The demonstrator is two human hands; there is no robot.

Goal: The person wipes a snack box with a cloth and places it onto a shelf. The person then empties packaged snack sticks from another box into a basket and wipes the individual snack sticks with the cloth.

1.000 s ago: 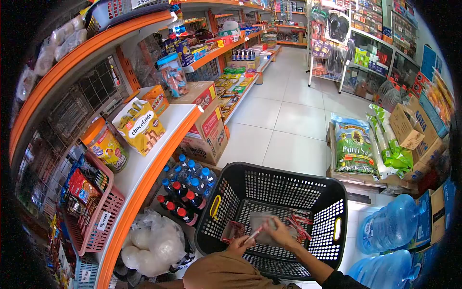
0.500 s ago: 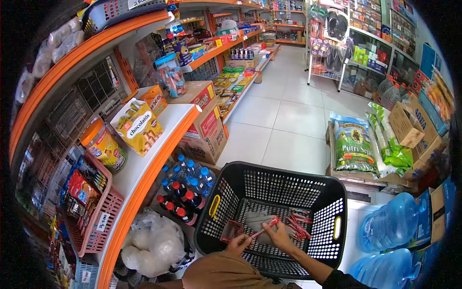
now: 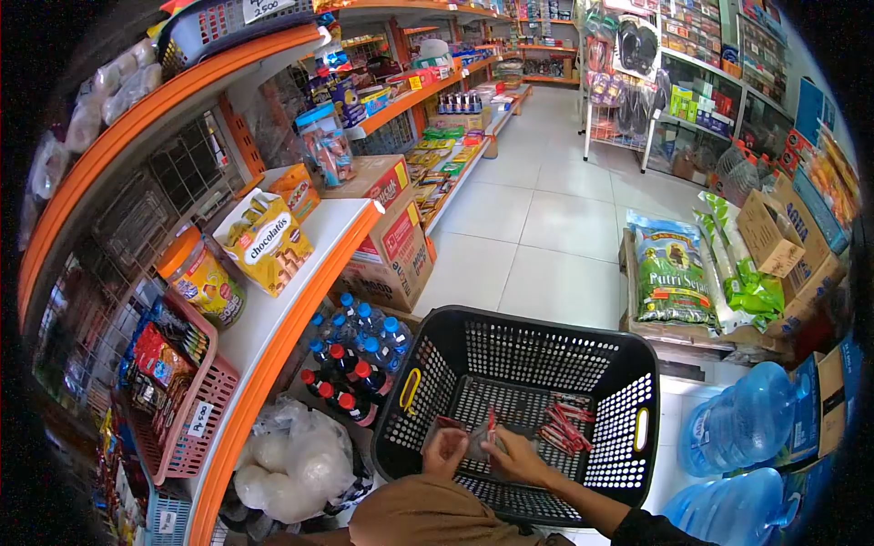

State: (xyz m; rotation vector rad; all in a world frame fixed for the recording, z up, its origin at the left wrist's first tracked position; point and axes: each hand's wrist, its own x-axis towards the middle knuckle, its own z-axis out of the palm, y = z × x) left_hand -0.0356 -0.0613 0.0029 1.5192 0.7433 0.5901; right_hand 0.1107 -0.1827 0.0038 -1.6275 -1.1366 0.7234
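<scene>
A large black perforated basket [image 3: 533, 320] stands in front of me, and both my hands are inside it. My right hand [image 3: 515, 458] is closed, pinching a slim red-and-white stick packet [image 3: 492, 419] that points upward. Beside it my left hand [image 3: 444, 452] is closed, fingertips together, at a small red box [image 3: 441, 423]; whatever it grips is hidden. Grey material [image 3: 477, 442] shows between the hands, partly covered by them. To the right of my right hand, several red-and-white stick packets [image 3: 566, 426] lie in a loose pile on the basket floor.
Bottles with blue and red caps [image 3: 364, 375] and a plastic bag of round white items [image 3: 296, 460] stand left of the basket. An orange-edged shelf [image 3: 273, 382] runs along the left. Large water jugs [image 3: 742, 414] and a green sack [image 3: 674, 273] are on the right.
Earlier both hands held a stick packet slantwise between them; now it stands upright in my right hand. My left hand has moved left and up to the red box.
</scene>
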